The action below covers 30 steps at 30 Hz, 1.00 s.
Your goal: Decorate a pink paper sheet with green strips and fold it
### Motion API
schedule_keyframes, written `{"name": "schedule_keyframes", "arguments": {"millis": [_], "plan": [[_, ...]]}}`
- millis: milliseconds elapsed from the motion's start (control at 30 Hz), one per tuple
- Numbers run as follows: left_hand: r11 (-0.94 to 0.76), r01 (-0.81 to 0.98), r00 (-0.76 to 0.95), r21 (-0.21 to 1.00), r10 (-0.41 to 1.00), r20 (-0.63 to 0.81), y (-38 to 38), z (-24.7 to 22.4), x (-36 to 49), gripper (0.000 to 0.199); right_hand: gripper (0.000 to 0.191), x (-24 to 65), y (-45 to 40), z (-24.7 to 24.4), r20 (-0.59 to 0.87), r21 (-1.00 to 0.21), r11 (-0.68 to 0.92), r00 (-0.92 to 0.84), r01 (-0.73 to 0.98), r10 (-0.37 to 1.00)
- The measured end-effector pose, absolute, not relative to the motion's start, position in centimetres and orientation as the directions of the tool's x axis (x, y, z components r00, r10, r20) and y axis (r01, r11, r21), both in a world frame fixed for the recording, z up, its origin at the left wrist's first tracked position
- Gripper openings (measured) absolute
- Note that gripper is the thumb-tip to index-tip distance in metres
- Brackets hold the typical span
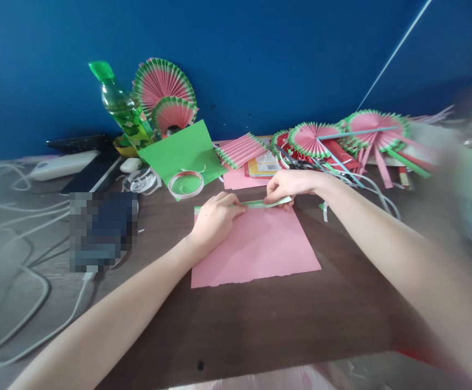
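A pink paper sheet [256,249] lies flat on the dark wooden table [236,319], its lower edge slightly ragged. Along its top edge runs a narrow green and white strip [256,205]. My left hand [217,219] rests on the sheet's upper left part, fingers bent together and pressing at the strip. At the upper right corner, my right hand [286,187] pinches the strip's right end between thumb and fingers, slightly raised.
Behind the sheet are a green paper [191,146], a tape roll [186,184] and a pleated pink piece [241,150]. Folded paper fans [165,86] and a green bottle [124,108] stand at the back. A phone [105,230] and white cables lie left; more fans [315,138] lie right.
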<state>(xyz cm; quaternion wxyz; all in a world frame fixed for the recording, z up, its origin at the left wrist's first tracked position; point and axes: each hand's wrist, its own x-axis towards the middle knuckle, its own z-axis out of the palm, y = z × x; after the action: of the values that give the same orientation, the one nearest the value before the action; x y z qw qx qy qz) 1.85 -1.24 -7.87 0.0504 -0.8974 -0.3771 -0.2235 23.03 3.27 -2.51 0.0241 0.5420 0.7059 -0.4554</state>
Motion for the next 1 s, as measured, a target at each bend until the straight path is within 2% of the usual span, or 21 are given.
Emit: {"name": "schedule_keyframes", "arguments": {"millis": [133, 400, 667, 1000], "plan": [[-0.709, 0.704, 0.626, 0.049, 0.652, 0.427, -1.2, -7.8, 1.9, 0.032, 0.025, 23.5, 3.4, -2.4, -0.540, -0.584, 0.023, -0.410, 0.811, 0.735], [-0.680, 0.733, 0.614, -0.007, 0.657, 0.438, -1.5, -8.0, 2.0, 0.031, 0.025, 25.5, 4.8, -3.2, -0.538, -0.644, 0.037, -0.487, 0.764, 0.689], [-0.656, 0.752, 0.623, -0.068, 0.672, 0.400, -2.0, -7.9, 2.1, 0.030, 0.020, 25.4, 4.7, -3.0, -0.529, -0.593, 0.073, -0.456, 0.802, 0.716], [-0.652, 0.756, 0.621, -0.062, 0.683, 0.384, -2.1, -7.7, 2.1, 0.029, 0.016, 25.2, 4.9, -3.4, -0.545, -0.574, 0.055, -0.432, 0.817, 0.719]]}}
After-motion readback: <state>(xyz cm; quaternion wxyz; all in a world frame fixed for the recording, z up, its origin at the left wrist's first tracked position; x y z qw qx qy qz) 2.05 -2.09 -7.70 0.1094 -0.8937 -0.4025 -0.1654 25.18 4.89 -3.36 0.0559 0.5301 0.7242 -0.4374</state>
